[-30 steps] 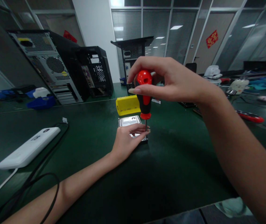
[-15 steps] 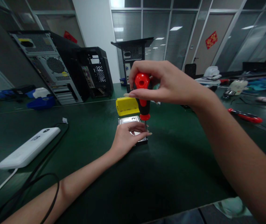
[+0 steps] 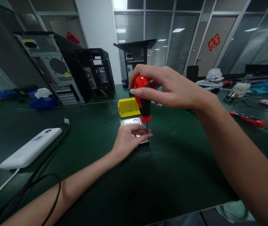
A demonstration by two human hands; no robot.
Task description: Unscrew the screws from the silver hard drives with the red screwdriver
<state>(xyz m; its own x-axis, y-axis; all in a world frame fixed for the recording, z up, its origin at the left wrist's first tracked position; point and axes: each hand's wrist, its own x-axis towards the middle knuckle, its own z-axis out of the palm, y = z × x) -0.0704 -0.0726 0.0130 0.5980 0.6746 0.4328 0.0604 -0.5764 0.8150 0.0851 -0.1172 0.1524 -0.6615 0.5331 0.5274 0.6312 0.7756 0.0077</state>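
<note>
A red and black screwdriver (image 3: 145, 108) stands nearly upright, its tip down at the right edge of a silver hard drive (image 3: 129, 121) lying on the table. My right hand (image 3: 158, 86) is closed around the top of the handle, thumb in front and fingers curled behind. Over the drive lies my left hand (image 3: 130, 136), its thumb and fingertips pinched about the thin metal shaft near the tip. That hand covers much of the drive, and any screw under the tip is hidden. Just behind the drive sits a yellow tray (image 3: 128, 107).
Computer cases (image 3: 69, 67) stand at the back left, another tower (image 3: 136, 56) behind the tray. A white power bank-like box (image 3: 31, 149) with cables lies left; a black cable crosses my left forearm. Another red and black tool (image 3: 247, 118) rests at right on the green table (image 3: 171, 175).
The screwdriver handle has turned, its hole now facing further left, and my right thumb and fingers have shifted with it. My left hand keeps its place on the drive.
</note>
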